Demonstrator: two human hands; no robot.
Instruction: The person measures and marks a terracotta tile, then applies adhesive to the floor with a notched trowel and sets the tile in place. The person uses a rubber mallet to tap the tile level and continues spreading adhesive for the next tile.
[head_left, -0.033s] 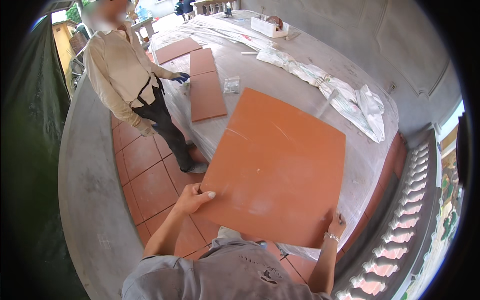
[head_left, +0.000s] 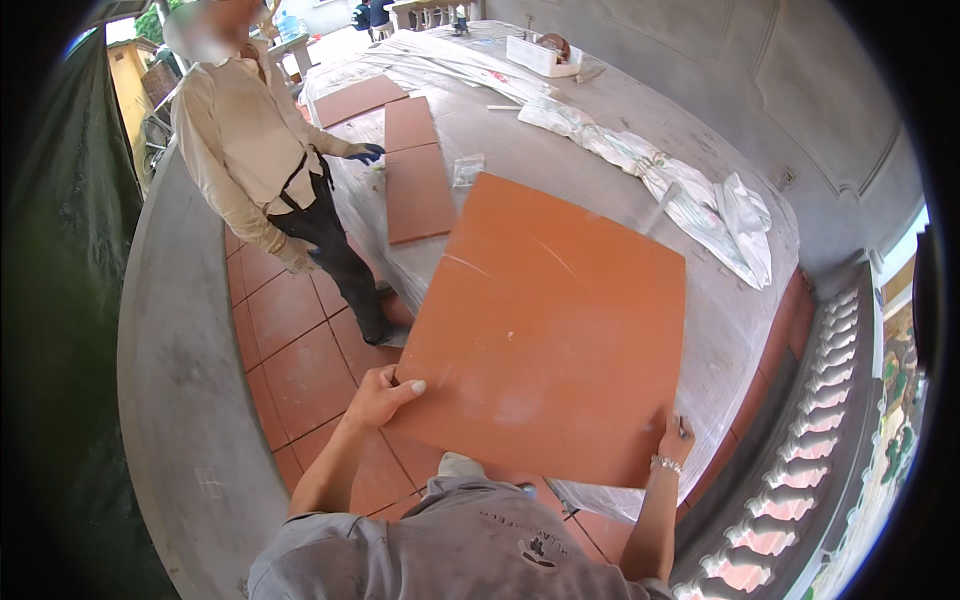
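Note:
A large square terracotta floor tile is held up in front of me, tilted, with pale scratches and dusty smudges on its face. My left hand grips its near left edge, thumb on top and fingers beneath. At the near right edge, my right hand is closed round the tile's side, its fingers partly hidden. Beyond the tile, on the plastic-covered surface, lie a cut tile piece, a smaller piece touching it and another tile farther back. A small clear packet rests beside them.
A person in a cream shirt and gloves stands at left on the red-tiled floor. White crumpled sheeting and a white bin lie on the plastic-covered surface. A balustrade runs along the right.
The tile shifts very slightly left and up in the view, with both my hands still on it. The other person looks almost unmoved.

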